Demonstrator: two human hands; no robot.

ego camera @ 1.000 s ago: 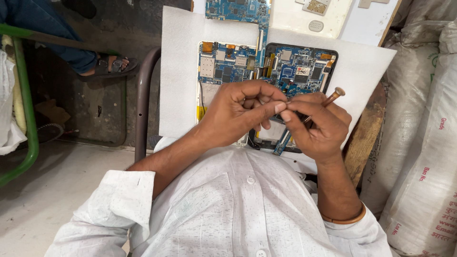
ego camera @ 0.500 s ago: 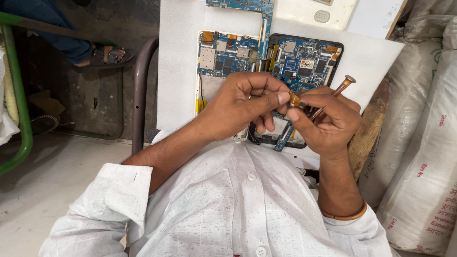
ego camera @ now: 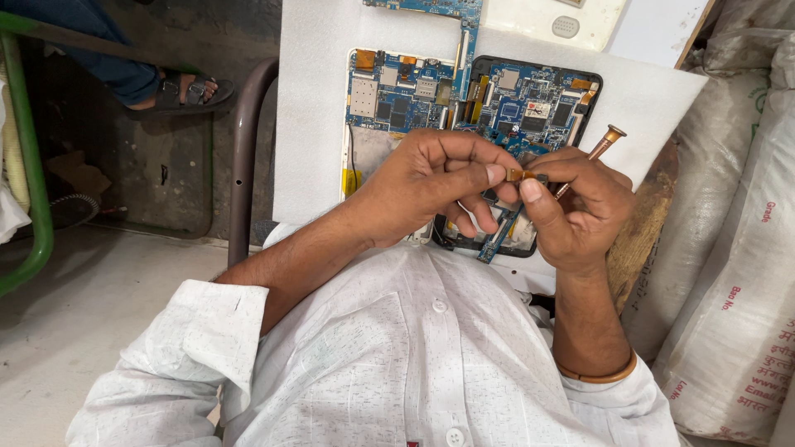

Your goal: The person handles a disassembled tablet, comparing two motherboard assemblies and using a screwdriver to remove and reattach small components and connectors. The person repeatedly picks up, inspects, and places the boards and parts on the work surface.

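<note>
Small orange-brown flex part (ego camera: 527, 175) pinched between left hand (ego camera: 431, 186) and right hand (ego camera: 575, 207) — both closed on it, above opened tablet with blue circuit board (ego camera: 530, 99). Copper-tipped screwdriver (ego camera: 598, 149) tucked in right hand. White board (ego camera: 315, 124) beneath — sacks (ego camera: 729, 273) at right.

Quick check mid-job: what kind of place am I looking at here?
Likely a small, informal electronics repair or salvage spot. Opened tablets with bare blue circuit boards lie on a white sheet, and stuffed woven sacks stand beside a rough concrete floor.
</note>
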